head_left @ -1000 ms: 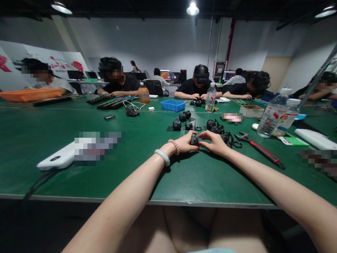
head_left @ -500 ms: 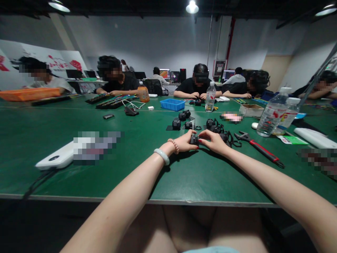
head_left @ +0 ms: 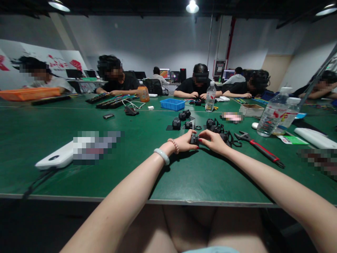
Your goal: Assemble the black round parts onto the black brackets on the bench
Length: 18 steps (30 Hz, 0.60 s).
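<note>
Over the green table (head_left: 126,175), my left hand (head_left: 183,142) is closed around a small black plastic fitting (head_left: 195,139) with a ridged body. My right hand (head_left: 212,141) has its thumb and fingertips curled against the fitting's right side. The fingers partly cover the fitting. Just beyond my hands lie similar black fittings (head_left: 176,123), some with flat pieces beside them. More black fittings (head_left: 211,123) and loose black rings (head_left: 237,143) sit by my right hand.
An adjustable wrench (head_left: 263,150) with a red-black handle lies right. Water bottles (head_left: 272,114) stand behind it. A white power bank (head_left: 59,156) with a cable is at left, a blue tray (head_left: 172,104) farther back. Several people sit across the table.
</note>
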{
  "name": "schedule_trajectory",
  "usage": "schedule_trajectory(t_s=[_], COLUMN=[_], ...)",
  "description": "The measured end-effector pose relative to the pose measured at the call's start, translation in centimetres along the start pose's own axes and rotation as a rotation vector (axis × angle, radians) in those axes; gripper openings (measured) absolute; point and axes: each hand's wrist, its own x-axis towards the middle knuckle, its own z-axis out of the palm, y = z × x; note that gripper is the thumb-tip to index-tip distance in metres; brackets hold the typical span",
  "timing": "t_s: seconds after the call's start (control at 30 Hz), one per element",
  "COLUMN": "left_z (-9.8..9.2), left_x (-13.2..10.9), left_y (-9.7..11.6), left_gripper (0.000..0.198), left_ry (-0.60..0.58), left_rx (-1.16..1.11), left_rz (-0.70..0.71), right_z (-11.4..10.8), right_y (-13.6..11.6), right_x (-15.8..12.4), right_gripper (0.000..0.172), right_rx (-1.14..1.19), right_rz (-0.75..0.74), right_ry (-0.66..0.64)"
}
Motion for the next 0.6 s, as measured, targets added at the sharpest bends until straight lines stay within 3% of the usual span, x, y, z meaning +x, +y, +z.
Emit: schedule_trajectory(t_s=[0.37,0.6], left_z=[-0.02,0.18], left_x=[-0.04,0.11], left_y=[-0.11,-0.43], left_gripper=[0.062,0.061], left_ry=[-0.019,0.002], left_rx=[0.009,0.028], left_rz=[-0.004,-0.001], right_z=[0.05,-0.22], right_y=[-0.21,-0.23], right_x=[-0.07,-0.26], right_gripper=[0.024,0.029], right_rx=[-0.034,-0.188], right_rz=[0.0,-0.198], right_ry=[0.008,0.102])
